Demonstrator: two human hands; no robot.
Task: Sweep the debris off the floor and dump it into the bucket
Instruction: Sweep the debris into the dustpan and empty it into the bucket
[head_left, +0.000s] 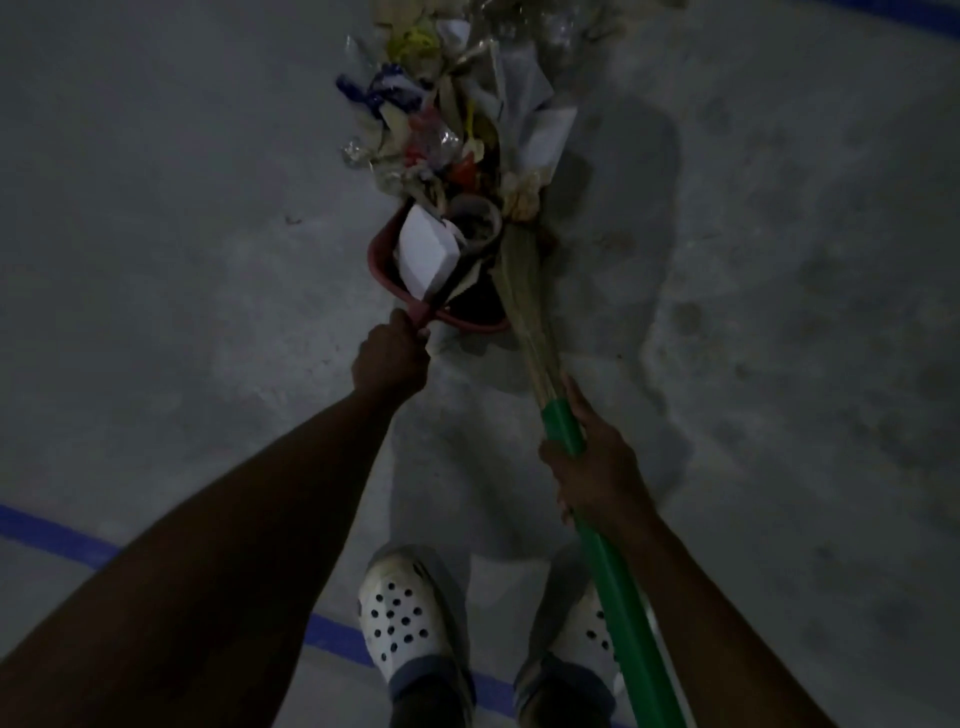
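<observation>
Left hand (390, 358) clamps the dustpan (376, 254) handle; right hand (592, 457) grips the broom (618, 587). Debris (441, 119) lies directly beyond the pan mouth, with the bristles along its right side.

Two grips are in view, the left grip (390, 358) and the right grip (592, 462). There is one broom (621, 587), one dark red dustpan (380, 249) and one heap of debris (447, 119), its pieces too tangled to count. One white folded paper (426, 254) lies in the dustpan. Two white clogs show, the left clog (400, 618) and the right clog (587, 639). Two blue lines mark the floor (156, 208), a near line (52, 535) and a far line (924, 15).
</observation>
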